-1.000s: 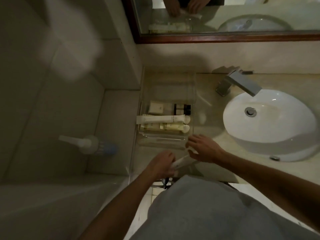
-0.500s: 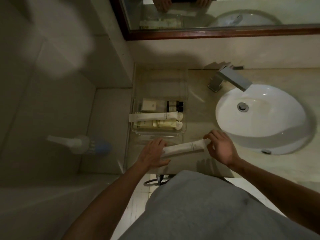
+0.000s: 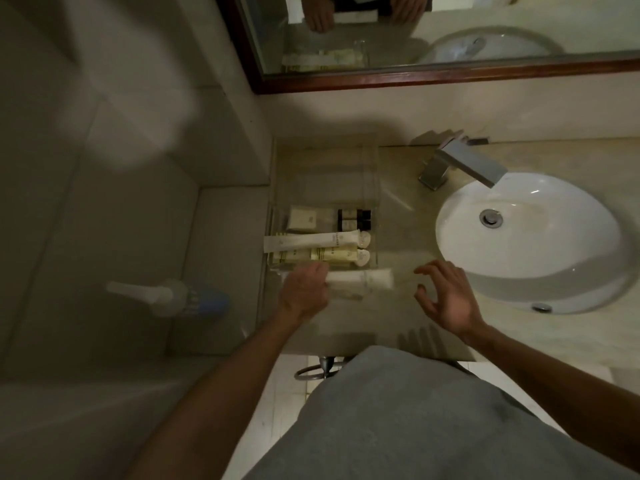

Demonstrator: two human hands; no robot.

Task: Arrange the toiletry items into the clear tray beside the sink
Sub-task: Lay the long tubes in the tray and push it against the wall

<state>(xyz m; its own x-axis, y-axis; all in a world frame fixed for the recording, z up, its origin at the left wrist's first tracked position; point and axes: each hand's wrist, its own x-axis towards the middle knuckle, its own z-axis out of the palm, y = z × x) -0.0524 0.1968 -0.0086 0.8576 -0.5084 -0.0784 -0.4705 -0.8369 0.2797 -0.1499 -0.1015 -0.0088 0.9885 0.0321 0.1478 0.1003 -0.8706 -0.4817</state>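
The clear tray stands on the counter left of the sink. Inside it lie a white soap packet, small dark bottles, a long white tube and a yellowish tube. My left hand grips the left end of another white tube, held level at the tray's near edge. Whether that tube rests inside the tray I cannot tell. My right hand hovers to the right of the tube, fingers spread, holding nothing.
A square metal faucet juts over the sink. A mirror with a dark wood frame hangs above. A white and blue bottle lies on the tiled ledge at left. The counter's front edge runs just below my hands.
My right hand has let go of the white tube and drawn back to the right. My left hand has carried the tube up to the tray's near edge.
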